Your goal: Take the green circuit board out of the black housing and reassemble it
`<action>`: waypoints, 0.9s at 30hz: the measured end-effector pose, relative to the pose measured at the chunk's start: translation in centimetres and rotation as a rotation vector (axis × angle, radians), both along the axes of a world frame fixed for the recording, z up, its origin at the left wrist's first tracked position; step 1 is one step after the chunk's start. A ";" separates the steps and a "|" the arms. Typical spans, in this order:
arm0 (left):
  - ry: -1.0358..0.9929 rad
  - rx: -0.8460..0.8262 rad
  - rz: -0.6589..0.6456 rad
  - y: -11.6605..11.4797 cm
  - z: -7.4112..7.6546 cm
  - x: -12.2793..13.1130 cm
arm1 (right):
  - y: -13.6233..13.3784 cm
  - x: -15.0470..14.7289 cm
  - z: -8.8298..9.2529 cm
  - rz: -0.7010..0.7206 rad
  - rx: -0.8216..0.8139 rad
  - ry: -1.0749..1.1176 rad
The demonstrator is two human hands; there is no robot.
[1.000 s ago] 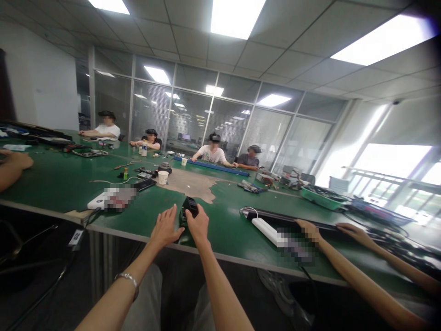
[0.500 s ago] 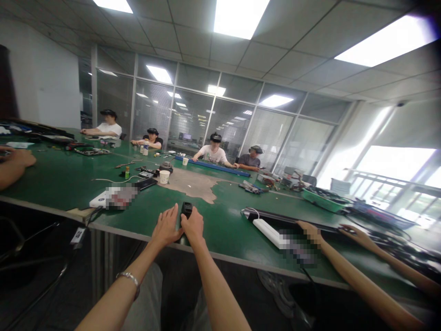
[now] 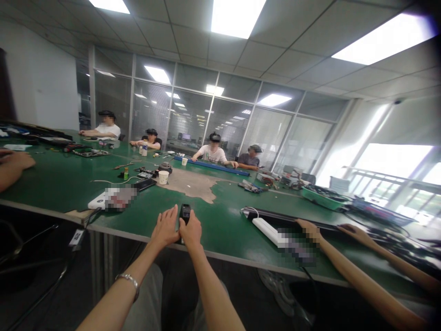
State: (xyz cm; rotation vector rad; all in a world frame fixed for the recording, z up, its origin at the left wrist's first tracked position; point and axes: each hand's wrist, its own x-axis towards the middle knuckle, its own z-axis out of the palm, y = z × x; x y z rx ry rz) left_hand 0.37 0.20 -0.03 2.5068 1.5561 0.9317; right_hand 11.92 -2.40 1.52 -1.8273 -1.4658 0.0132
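Glass partitions point(image 3: 193, 101) rise far beyond the hands, catching the ceiling lights. Now the green table point(image 3: 223, 220): its near edge runs right under both wrists, and a brown patch point(image 3: 191, 181) spreads just ahead of the fingertips. Over to their right, a co-worker's 2 arms point(image 3: 341, 264) reach in, cut off short of the shoulders! Between, there's sliding room up to a white bar point(image 3: 267, 230), its near end lost in pixels. The left hand point(image 3: 167, 227) lies flattened, fingers stretched out. Beside it, the right hand point(image 3: 193, 230) grips a black device point(image 3: 185, 212), thumb near side, other fingers mostly hidden. Does the left touch it? Can't tell; its lower part is covered.
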 end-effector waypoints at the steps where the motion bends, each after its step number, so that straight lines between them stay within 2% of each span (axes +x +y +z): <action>1: 0.002 -0.001 -0.002 0.0 0.0 0.0 | 0.1 0.0 0.1 -0.003 0.004 0.006; 7: 0.025 -0.019 0.006 0.2 -0.1 0.0 | 0.5 0.2 1.4 -0.017 0.072 0.037; 11: 0.017 0.010 0.005 0.3 -0.2 0.0 | 0.3 2.0 2.1 -0.033 0.192 0.084; 13: 0.016 0.015 0.005 0.3 -0.3 0.1 | -0.1 3.2 1.6 -0.068 0.220 0.110; 16: 0.019 0.017 0.008 0.3 -0.3 0.1 | -0.8 4.9 0.0 -0.109 0.171 0.104; 20: 0.029 0.027 -0.003 0.2 -0.4 0.2 | -1.2 5.8 -2.0 -0.121 0.137 0.072; 27: -0.013 0.021 -0.020 1.9 -1.2 0.0 | -1.2 5.6 -3.0 -0.086 0.166 -0.028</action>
